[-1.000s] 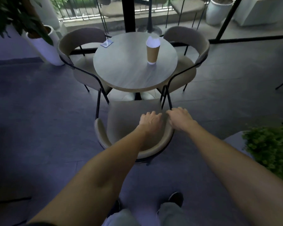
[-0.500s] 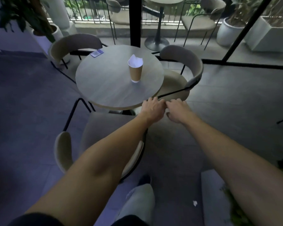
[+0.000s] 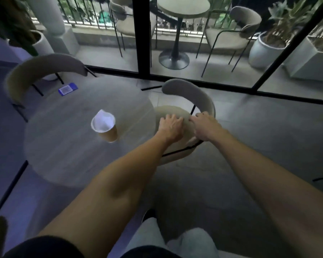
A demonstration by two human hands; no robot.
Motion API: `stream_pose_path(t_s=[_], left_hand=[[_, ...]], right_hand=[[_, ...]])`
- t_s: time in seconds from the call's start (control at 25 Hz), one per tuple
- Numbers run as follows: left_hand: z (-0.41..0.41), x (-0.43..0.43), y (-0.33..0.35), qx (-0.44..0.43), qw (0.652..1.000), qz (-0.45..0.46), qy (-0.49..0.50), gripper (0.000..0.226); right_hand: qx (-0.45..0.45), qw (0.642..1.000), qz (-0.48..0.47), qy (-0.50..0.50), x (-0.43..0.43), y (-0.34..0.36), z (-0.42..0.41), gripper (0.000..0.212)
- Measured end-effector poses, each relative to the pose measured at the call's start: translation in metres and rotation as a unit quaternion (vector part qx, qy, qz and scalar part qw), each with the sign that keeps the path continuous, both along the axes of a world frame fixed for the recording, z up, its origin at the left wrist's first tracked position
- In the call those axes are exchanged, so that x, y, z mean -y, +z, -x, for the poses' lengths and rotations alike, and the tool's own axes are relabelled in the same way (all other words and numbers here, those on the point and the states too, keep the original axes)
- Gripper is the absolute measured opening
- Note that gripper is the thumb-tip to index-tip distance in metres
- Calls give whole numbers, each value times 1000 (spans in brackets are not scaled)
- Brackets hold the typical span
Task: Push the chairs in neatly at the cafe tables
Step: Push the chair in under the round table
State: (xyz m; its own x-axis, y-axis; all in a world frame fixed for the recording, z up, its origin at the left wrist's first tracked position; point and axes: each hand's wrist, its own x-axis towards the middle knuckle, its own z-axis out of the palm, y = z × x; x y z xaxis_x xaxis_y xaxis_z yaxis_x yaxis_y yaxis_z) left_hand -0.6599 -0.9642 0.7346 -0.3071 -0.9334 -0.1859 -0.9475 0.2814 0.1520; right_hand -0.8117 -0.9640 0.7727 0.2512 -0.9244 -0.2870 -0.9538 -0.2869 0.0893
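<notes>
**Both hands over the right-hand chair at the round desk**

The left hand [image 3: 171, 127] is held palm-down with the fingers spread and slightly curled, over the pale seat of the chair [image 3: 189, 94] at the right of the desk; because of motion blur it cannot be told whether the seat is actually touched. The right hand [image 3: 205, 125] is reached out just beside it, fingers apart, near the point where the black frame rod meets the curved backrest; nothing is seen to be clasped by it, though contact with the frame cannot be ruled out. Both bare forearms are stretched forward from the lower edge of the view, with dark short sleeves at the bottom.

The chair is set with its seat partly tucked beneath the edge of the round desk [image 3: 63, 146], its curved backrest turned away from the desk. On the desktop a brown paper cup [image 3: 105, 127] with something white crumpled in its mouth is stood upright, near the middle. A small blue card [image 3: 68, 88] is laid near the far edge. A second chair [image 3: 43, 69] is placed at the far left of the desk.

Beyond a black-framed glass partition [image 3: 144, 34], another desk [image 3: 183, 6] on a pedestal is seen, with chairs on either side and a potted plant [image 3: 267, 51] at the right.
</notes>
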Motion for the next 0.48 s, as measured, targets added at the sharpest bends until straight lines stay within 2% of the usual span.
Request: stream_pose_path(t_s=[0.16, 0.32, 0.48], left_hand=[[57, 80, -5, -13, 999, 25, 43, 42], [101, 139, -20, -24, 988, -3, 152, 42], [139, 179, -29, -23, 965, -35, 258, 41]], right_hand=[[-25, 999, 8, 48, 101, -11, 68, 44], [-55, 986, -6, 158, 191, -26, 113, 33], [-69, 957, -36, 280, 261, -28, 126, 32]])
